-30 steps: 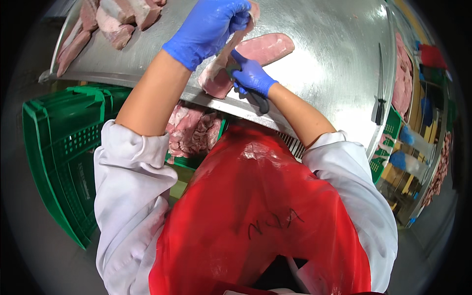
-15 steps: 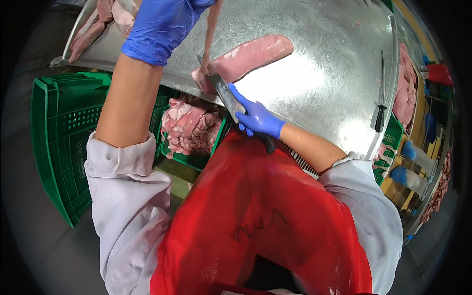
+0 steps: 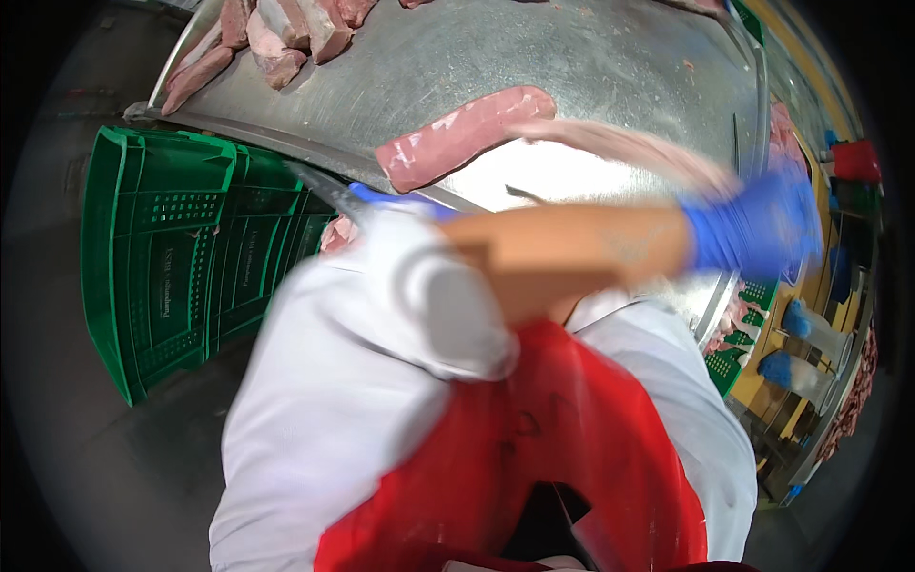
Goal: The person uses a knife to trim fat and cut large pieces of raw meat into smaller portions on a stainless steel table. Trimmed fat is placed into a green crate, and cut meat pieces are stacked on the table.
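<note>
My left hand [image 3: 753, 229], blue-gloved and motion-blurred, is swung across to the right side, closed on a long pale strip of meat [image 3: 629, 148] that streaks behind it. Its forearm hides most of my right hand [image 3: 400, 200]; only some blue glove shows beside a blurred knife blade [image 3: 324, 186] pointing up-left over the near table edge. A trimmed pink loin [image 3: 448, 138] lies on the steel table [image 3: 629, 67], just beyond my right hand. The knife's handle and my right hand's fingers are largely hidden.
More meat pieces [image 3: 276, 52] sit at the table's back left. A tall green crate [image 3: 143, 257] stands at left, another holds scraps [image 3: 338, 234] under the front edge. At right are a meat pile [image 3: 784, 129], a second green crate [image 3: 743, 357] and a long thin tool [image 3: 735, 138].
My left hand has swung from top centre to the far right with the strip, away from the loin. The knife blade has moved left, and my left forearm now covers my right hand.
</note>
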Motion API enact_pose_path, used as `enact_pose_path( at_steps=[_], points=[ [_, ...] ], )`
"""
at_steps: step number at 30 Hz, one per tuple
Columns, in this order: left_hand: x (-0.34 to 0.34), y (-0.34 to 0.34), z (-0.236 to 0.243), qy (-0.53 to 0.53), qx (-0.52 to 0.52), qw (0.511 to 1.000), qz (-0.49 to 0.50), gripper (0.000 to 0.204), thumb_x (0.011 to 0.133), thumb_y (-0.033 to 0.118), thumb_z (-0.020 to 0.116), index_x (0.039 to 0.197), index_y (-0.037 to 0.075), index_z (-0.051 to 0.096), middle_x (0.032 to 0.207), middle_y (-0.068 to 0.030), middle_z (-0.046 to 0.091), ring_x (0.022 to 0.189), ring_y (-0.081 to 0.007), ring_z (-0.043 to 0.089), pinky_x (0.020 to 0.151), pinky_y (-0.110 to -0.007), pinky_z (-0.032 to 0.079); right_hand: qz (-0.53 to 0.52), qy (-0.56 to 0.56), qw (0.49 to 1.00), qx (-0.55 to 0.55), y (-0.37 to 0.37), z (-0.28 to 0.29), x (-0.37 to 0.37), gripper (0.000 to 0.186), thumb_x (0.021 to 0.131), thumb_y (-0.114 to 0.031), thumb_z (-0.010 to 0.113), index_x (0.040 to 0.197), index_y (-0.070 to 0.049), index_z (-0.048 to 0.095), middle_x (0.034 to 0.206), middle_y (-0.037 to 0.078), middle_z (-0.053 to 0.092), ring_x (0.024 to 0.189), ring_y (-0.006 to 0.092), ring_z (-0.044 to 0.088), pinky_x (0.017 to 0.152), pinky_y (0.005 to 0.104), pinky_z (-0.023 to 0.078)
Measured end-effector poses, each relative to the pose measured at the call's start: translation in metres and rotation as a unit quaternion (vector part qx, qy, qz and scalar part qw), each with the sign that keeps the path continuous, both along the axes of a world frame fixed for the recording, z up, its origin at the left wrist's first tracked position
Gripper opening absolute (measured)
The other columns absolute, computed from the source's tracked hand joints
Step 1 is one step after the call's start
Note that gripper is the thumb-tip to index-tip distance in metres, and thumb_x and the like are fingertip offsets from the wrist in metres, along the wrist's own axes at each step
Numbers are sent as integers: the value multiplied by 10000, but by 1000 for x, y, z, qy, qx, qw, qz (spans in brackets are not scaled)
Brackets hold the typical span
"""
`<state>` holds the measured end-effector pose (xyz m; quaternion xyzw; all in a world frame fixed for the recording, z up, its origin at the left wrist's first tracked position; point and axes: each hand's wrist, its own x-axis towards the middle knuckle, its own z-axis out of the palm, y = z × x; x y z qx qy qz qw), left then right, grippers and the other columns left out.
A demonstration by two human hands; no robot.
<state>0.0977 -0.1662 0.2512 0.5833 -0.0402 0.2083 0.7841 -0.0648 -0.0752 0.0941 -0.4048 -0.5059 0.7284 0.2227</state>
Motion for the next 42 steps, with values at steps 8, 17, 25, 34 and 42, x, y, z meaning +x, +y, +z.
enact_pose_path(
  at_steps=[8,17,25,34,42],
  points=[
    [-114,61,-100,55,103,993,-11,557,898,209,697,1397,49,507,1081,-165,678,996,-252,670,913,-387,545,-384,114,912,-91,16,-79,122,764,988,-47,481,1621,-288,128,684,73,596,530,131,574,445,291,484],
    [-376,253,-263,425,305,723,451,269,872,227,684,1031,18,629,845,-142,692,764,-248,674,754,-370,545,-210,-230,950,-8,-17,-46,96,819,909,-30,447,1624,-168,71,681,124,645,491,197,604,517,338,545],
    [-312,288,-233,348,311,740,484,230,867,213,701,960,16,627,766,-84,637,700,-153,598,695,-322,519,-282,-242,928,-25,-49,-11,136,783,934,-105,488,1622,-231,137,758,152,672,586,201,661,622,352,556],
    [-207,269,-292,403,499,706,300,183,863,202,653,874,21,673,868,-241,683,813,-440,651,758,-491,529,-330,-432,825,150,47,-117,165,781,903,-132,464,1596,-355,184,1105,324,651,906,476,664,855,511,522],
    [-194,289,-274,446,414,739,289,163,869,151,575,848,32,685,900,-253,690,873,-445,664,813,-507,531,-342,-368,848,170,84,-79,139,704,936,-145,467,1597,-215,236,1099,307,668,931,418,694,904,455,530]
  ],
)
